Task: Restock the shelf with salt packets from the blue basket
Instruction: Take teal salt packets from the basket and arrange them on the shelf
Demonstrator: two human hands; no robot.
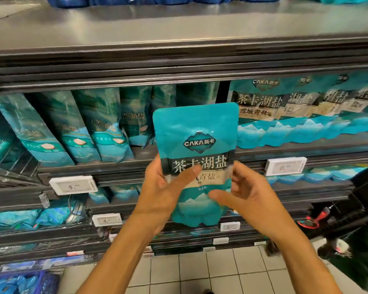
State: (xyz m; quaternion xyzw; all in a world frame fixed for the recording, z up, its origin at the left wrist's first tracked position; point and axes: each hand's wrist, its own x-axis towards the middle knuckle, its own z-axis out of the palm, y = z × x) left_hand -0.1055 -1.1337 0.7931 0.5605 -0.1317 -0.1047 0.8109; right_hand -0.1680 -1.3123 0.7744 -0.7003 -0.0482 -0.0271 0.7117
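Note:
A teal salt packet [197, 132] stands upright in front of the shelf [306, 150], held by both hands. My left hand [164, 187] grips its lower left side, thumb across the printed front. My right hand [245, 194] holds the lower right edge, thumb on the front and fingers curled round the side. A row of matching packets [289, 111] fills the shelf to the right, just behind the held one. The blue basket [23, 282] sits on the floor at the bottom left with more packets inside.
Darker teal bags [83, 128] stand on the same shelf to the left. White price tags [285, 166] are clipped along the shelf edges. Lower shelves hold more blue packs. A dark cart with red parts [319, 219] stands at the right over a tiled floor.

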